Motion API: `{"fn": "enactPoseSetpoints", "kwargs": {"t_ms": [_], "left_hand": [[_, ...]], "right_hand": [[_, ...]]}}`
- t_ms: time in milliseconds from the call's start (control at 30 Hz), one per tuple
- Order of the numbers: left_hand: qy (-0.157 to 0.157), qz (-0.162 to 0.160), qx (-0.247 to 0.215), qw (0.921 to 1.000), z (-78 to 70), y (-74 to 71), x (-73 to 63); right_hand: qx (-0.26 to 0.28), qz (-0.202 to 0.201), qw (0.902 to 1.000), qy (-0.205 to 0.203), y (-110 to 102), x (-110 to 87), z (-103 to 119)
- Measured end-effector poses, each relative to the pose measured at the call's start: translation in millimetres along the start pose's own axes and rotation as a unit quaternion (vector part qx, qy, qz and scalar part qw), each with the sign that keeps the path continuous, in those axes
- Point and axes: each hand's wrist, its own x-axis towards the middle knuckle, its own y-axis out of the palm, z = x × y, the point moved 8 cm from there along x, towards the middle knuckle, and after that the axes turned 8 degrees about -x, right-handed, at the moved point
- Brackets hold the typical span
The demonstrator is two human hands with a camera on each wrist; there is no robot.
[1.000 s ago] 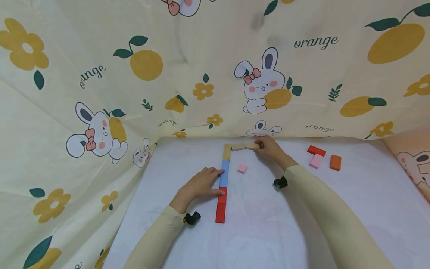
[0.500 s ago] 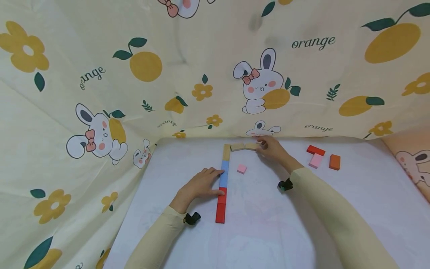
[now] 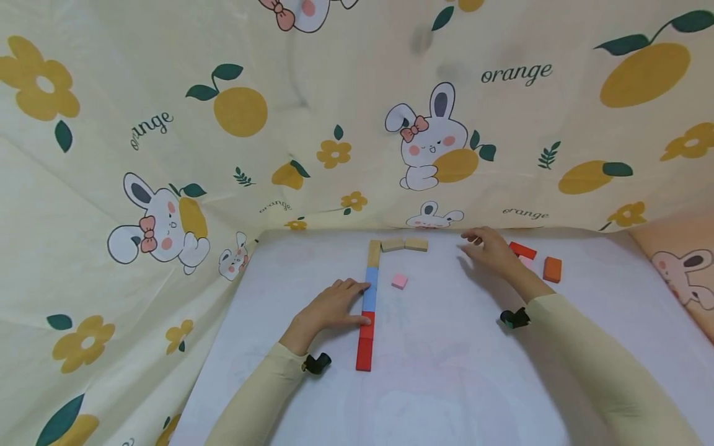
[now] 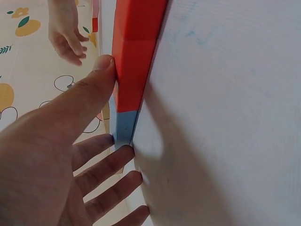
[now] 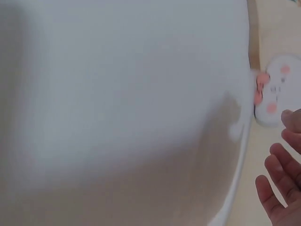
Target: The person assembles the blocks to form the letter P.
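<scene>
A line of blocks runs away from me on the white table: red blocks nearest, blue ones in the middle, a wooden one at the far end. From there two plain wooden blocks extend rightward. My left hand rests along the line's left side, thumb touching a red block and fingertips at the blue part. Nothing is held by my right hand; it hovers over the back of the table with fingers loosely bent, between the wooden blocks and the loose ones.
A small pink block lies right of the line. At the back right are a red block, a pink block partly hidden by my right hand, and an orange block. A printed cloth hangs behind the table.
My right hand has let go of the right-hand wooden block, which stays at the row's end, and has moved right toward the loose blocks. My left hand has stayed in place.
</scene>
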Motion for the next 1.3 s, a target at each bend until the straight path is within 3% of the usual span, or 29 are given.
{"fn": "enactPoseSetpoints", "kwargs": {"t_ms": [433, 700, 933, 1300], "left_hand": [[-0.003, 0.004, 0.005, 1.0000, 0.7, 1.6, -0.1], [0.003, 0.002, 0.005, 1.0000, 0.4, 1.6, 0.0], [0.005, 0.002, 0.010, 0.9999, 0.8, 1.8, 0.8], [0.010, 0.002, 0.014, 0.9999, 0.7, 2.1, 0.6]], "right_hand": [[-0.071, -0.058, 0.9955, 0.024, -46.7, -33.7, -58.9], [-0.089, -0.052, 0.9908, 0.087, -54.0, -45.5, -85.7], [-0.102, -0.039, 0.9861, 0.125, -53.6, -48.0, -93.9], [-0.105, -0.009, 0.9849, 0.137, -53.2, -43.4, -93.1]]}}
